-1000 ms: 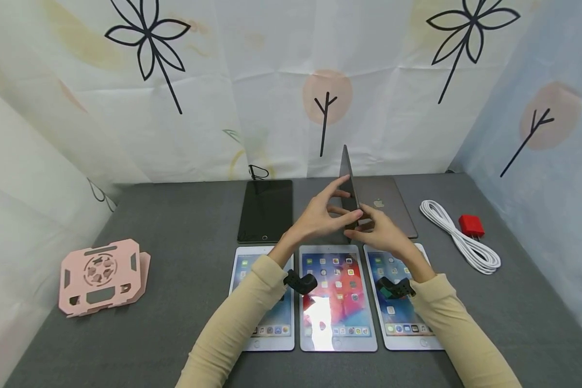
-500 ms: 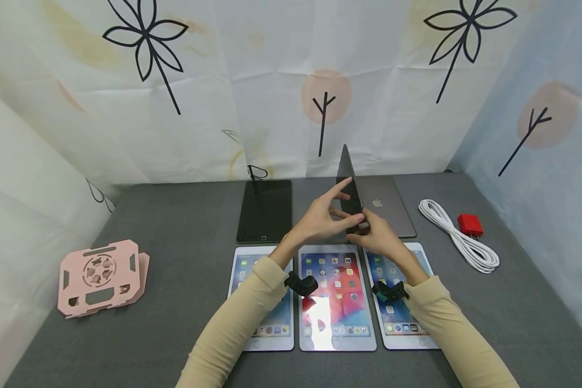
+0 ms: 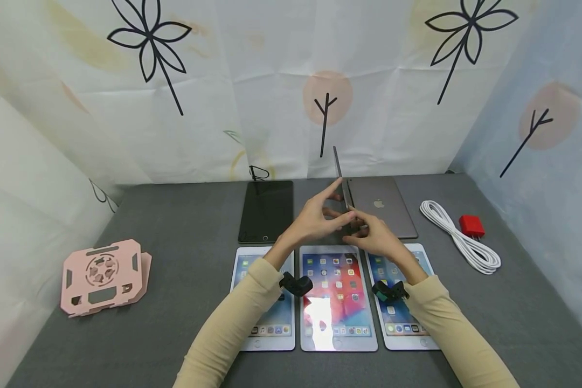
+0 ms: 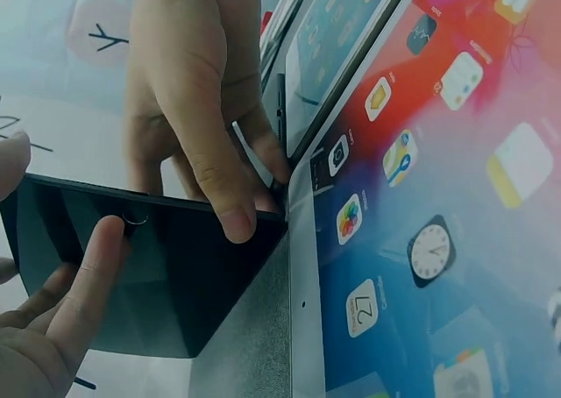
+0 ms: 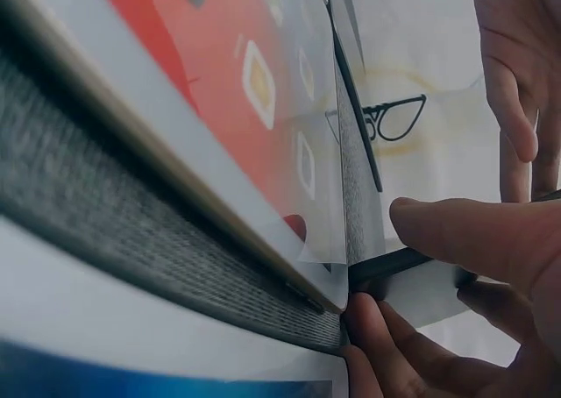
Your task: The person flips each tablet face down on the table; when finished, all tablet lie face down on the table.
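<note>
On three sides, pale fabric curtains (image 3: 262, 59), creased, washed with soft yellow and green, printed with dark line-drawn flowers and bare twigs over peach discs; bluish along the right. Below, a dark grey cloth-topped table (image 3: 179, 215), reaching back to the curtains. In from the near side, two tan sleeves (image 3: 233, 312). Along the middle, three white-fronted iPads (image 3: 330, 280) in a row, lit with colourful home screens, bright glare on the central one. Far to the left, a pink cut-out board (image 3: 80, 264) with a fan-like pattern, over a second pink layer. Behind the row, a black-fronted tablet (image 3: 267, 210) lying flat on the left, a grey Apple-logo tablet (image 3: 388, 218) flat on the right. Between these two, behind the central iPad, a dark upright tablet (image 4: 171, 284): thin, glossy, faintly reflective, nearly edge-on from the head view. Pinching its near lower corner, the right hand (image 3: 375, 234), thumb on the dark face, other fingers behind. Opposite, the left hand (image 3: 315, 218), spread wide, one fingertip against the same face. Over to the right, a coiled white cable (image 3: 465, 243), just beside a red charger (image 3: 472, 225). Next to that fingertip, a round home button (image 4: 135, 221).
</note>
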`<state>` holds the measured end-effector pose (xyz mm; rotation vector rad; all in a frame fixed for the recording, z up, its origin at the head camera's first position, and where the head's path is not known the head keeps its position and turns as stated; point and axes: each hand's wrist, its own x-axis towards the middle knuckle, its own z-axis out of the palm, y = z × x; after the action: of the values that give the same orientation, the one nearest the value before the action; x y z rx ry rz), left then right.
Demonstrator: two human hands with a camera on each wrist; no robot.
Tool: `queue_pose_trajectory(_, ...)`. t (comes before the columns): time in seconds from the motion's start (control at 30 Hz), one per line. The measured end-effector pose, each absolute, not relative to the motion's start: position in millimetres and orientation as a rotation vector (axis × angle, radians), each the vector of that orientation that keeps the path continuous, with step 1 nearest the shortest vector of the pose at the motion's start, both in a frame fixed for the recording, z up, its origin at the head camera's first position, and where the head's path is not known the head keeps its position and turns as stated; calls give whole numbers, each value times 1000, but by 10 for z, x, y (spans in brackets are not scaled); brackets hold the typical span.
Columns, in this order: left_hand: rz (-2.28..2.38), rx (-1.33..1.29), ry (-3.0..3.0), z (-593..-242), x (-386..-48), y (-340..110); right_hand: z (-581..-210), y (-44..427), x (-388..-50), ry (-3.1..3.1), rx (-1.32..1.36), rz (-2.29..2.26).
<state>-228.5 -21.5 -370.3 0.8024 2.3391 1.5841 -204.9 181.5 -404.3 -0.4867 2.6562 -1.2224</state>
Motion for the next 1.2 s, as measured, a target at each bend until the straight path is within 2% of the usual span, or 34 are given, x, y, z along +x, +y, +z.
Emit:
queue_pose_trajectory(0.73, 2022, 474, 2092, -3890, -2148, -389, -4060, 1808, -2076, 2539, -438, -1255)
queue_pose_trajectory(1.2, 2435, 73, 1678, -4023, -2122, -534, -4053, 1786, -2086, 2527, -244, -1261)
